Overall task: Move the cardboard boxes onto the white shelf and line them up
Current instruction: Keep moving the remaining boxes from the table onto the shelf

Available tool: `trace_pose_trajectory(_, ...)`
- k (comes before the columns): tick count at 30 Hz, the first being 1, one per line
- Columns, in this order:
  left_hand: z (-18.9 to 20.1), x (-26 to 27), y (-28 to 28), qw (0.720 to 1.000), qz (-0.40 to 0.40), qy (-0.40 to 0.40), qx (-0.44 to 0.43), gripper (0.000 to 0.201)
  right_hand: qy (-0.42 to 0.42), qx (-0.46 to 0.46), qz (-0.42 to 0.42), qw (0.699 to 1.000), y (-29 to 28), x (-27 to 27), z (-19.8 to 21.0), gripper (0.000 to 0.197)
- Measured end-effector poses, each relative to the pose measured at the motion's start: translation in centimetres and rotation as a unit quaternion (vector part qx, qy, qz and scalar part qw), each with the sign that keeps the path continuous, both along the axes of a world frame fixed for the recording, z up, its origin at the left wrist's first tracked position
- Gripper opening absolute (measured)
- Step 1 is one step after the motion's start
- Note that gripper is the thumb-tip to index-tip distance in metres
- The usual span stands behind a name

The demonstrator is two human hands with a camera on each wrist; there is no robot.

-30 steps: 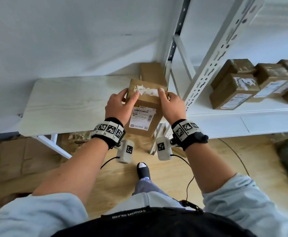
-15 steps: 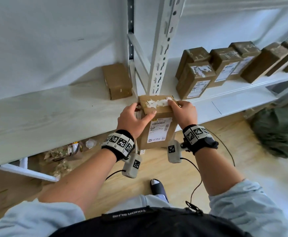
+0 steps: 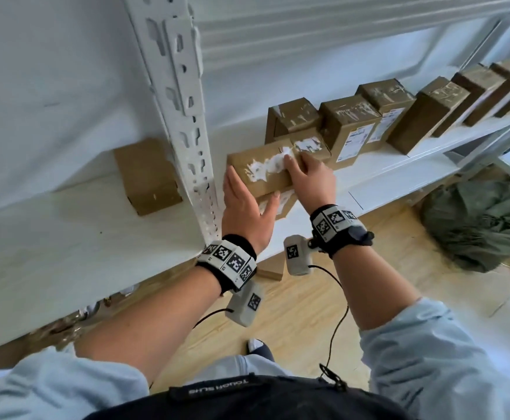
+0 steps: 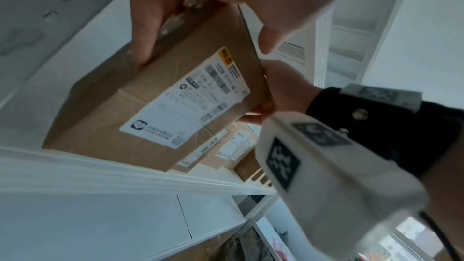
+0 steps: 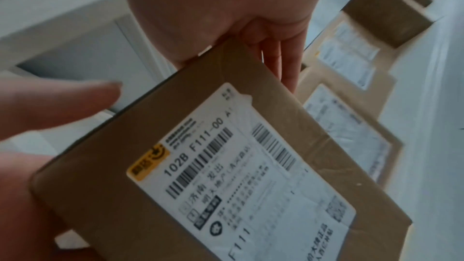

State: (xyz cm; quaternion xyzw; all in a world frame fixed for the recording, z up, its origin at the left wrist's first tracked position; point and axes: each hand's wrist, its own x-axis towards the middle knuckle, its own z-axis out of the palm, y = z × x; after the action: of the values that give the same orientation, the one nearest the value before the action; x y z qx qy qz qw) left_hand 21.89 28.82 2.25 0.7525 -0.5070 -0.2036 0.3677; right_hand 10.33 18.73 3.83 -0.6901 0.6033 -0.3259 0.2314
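Note:
I hold a brown cardboard box [image 3: 265,174] with a white shipping label [image 4: 185,102] at the left end of the white shelf [image 3: 384,168], just right of the upright post. It stands tilted, and I cannot tell whether its base rests on the shelf. My left hand [image 3: 241,207] lies flat along its left side, fingers [image 4: 143,33] straight and thumb spread across the front. My right hand [image 3: 311,180] grips the top right edge, with its fingers [image 5: 288,62] curled behind the box. A row of several cardboard boxes [image 3: 350,125] stands on the shelf to the right.
The perforated white post [image 3: 184,116] rises close beside my left hand. Left of it, one more cardboard box [image 3: 147,177] lies on a pale wooden table [image 3: 65,237]. A dark green bag [image 3: 478,225] sits on the wooden floor under the shelf's right part.
Both hands carried the box from over the table, rightwards past the post and onto the shelf's left end. My left hand's fingers have straightened along the box's side.

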Motion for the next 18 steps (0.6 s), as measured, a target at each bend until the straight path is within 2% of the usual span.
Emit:
trace_pose_trajectory(2, -0.2, 0.1, -1.7, 1.0, 0.028, 0.012, -0.007, 0.096, 0.028, -0.012, 0.027, 0.999, -2.5, 1.3, 0.3, 0.032)
trace_pose_trajectory(5, -0.3, 0.3, -4.0, 0.997, 0.069, 0.034, 0.029, 0.086, 0.071, -0.051, 0.059, 0.994, -5.2, 3.0, -0.4, 0.033)
trace_pose_trajectory(9, -0.9, 0.5, -6.6, 0.989, 0.106, 0.07, 0.081, 0.07, 0.159, -0.155, 0.028, 0.975, -7.1, 3.4, -2.8, 0.039)
trace_pose_trajectory(12, -1.4, 0.1, -8.0, 0.992, 0.087, 0.037, 0.088, 0.067, 0.146, -0.153, -0.012, 0.977, -9.0, 2.1, -4.8, 0.042)
trace_pose_trajectory(18, -1.5, -1.6, -11.1, 0.992, 0.072, 0.007, 0.103, 0.066, 0.071, -0.135, -0.022, 0.988, -12.5, 0.1, -6.3, 0.048)
